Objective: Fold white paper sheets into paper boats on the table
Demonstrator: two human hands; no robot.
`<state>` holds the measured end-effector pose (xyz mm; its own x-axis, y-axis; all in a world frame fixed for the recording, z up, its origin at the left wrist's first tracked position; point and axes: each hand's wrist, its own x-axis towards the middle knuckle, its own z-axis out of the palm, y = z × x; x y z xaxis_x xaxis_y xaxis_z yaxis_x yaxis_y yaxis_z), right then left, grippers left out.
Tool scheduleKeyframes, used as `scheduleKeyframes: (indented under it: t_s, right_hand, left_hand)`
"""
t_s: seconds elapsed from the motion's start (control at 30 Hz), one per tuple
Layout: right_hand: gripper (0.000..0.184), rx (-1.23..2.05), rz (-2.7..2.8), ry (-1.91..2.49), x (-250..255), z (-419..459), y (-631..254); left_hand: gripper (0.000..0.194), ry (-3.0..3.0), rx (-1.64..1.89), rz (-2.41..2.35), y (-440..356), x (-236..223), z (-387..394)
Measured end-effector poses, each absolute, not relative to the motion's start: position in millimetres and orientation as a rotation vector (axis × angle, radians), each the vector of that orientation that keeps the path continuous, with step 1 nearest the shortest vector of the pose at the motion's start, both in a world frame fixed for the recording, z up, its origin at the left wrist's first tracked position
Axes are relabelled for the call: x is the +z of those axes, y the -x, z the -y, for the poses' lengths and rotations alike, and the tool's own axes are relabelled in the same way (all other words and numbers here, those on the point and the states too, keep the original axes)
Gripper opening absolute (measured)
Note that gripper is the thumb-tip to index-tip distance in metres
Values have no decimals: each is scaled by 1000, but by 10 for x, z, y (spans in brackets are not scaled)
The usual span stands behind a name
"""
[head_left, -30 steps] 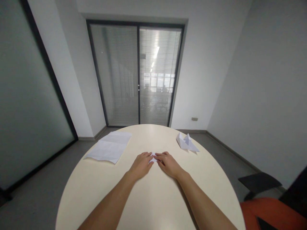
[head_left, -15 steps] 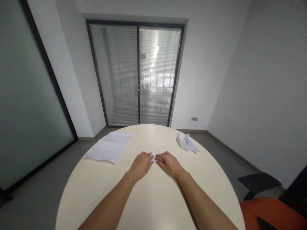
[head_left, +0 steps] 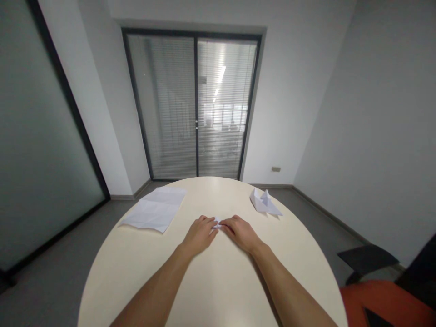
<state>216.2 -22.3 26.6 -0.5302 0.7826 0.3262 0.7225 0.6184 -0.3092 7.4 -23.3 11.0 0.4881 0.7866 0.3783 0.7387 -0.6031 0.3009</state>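
Note:
A small folded piece of white paper (head_left: 217,222) lies on the round cream table (head_left: 211,281), almost wholly hidden under my two hands. My left hand (head_left: 200,234) presses flat on its left part, fingers pointing away from me. My right hand (head_left: 240,232) covers its right part, fingertips meeting those of the left hand. Only a small white corner shows between the fingers.
A creased, unfolded white sheet (head_left: 155,209) lies at the table's far left. A folded white paper figure (head_left: 265,202) stands at the far right. An orange chair (head_left: 384,299) with a dark armrest is at my right. Glass doors with blinds (head_left: 195,104) are behind the table.
My hands have drawn slightly closer together over the small paper, so less of it shows. Everything else is still.

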Motion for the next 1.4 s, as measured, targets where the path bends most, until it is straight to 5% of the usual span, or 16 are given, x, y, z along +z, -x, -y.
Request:
scheduleKeyframes:
  t_s: [1.1,1.4]
  right_hand:
    - [38,215,2360,1267,234,210,-2189]
    - [35,231,2355,1155,259,230,-2151]
  left_hand:
    - [23,-2594,744,-1511,-87,137,235]
    - [50,-2594,674,-1370,-58,58,228]
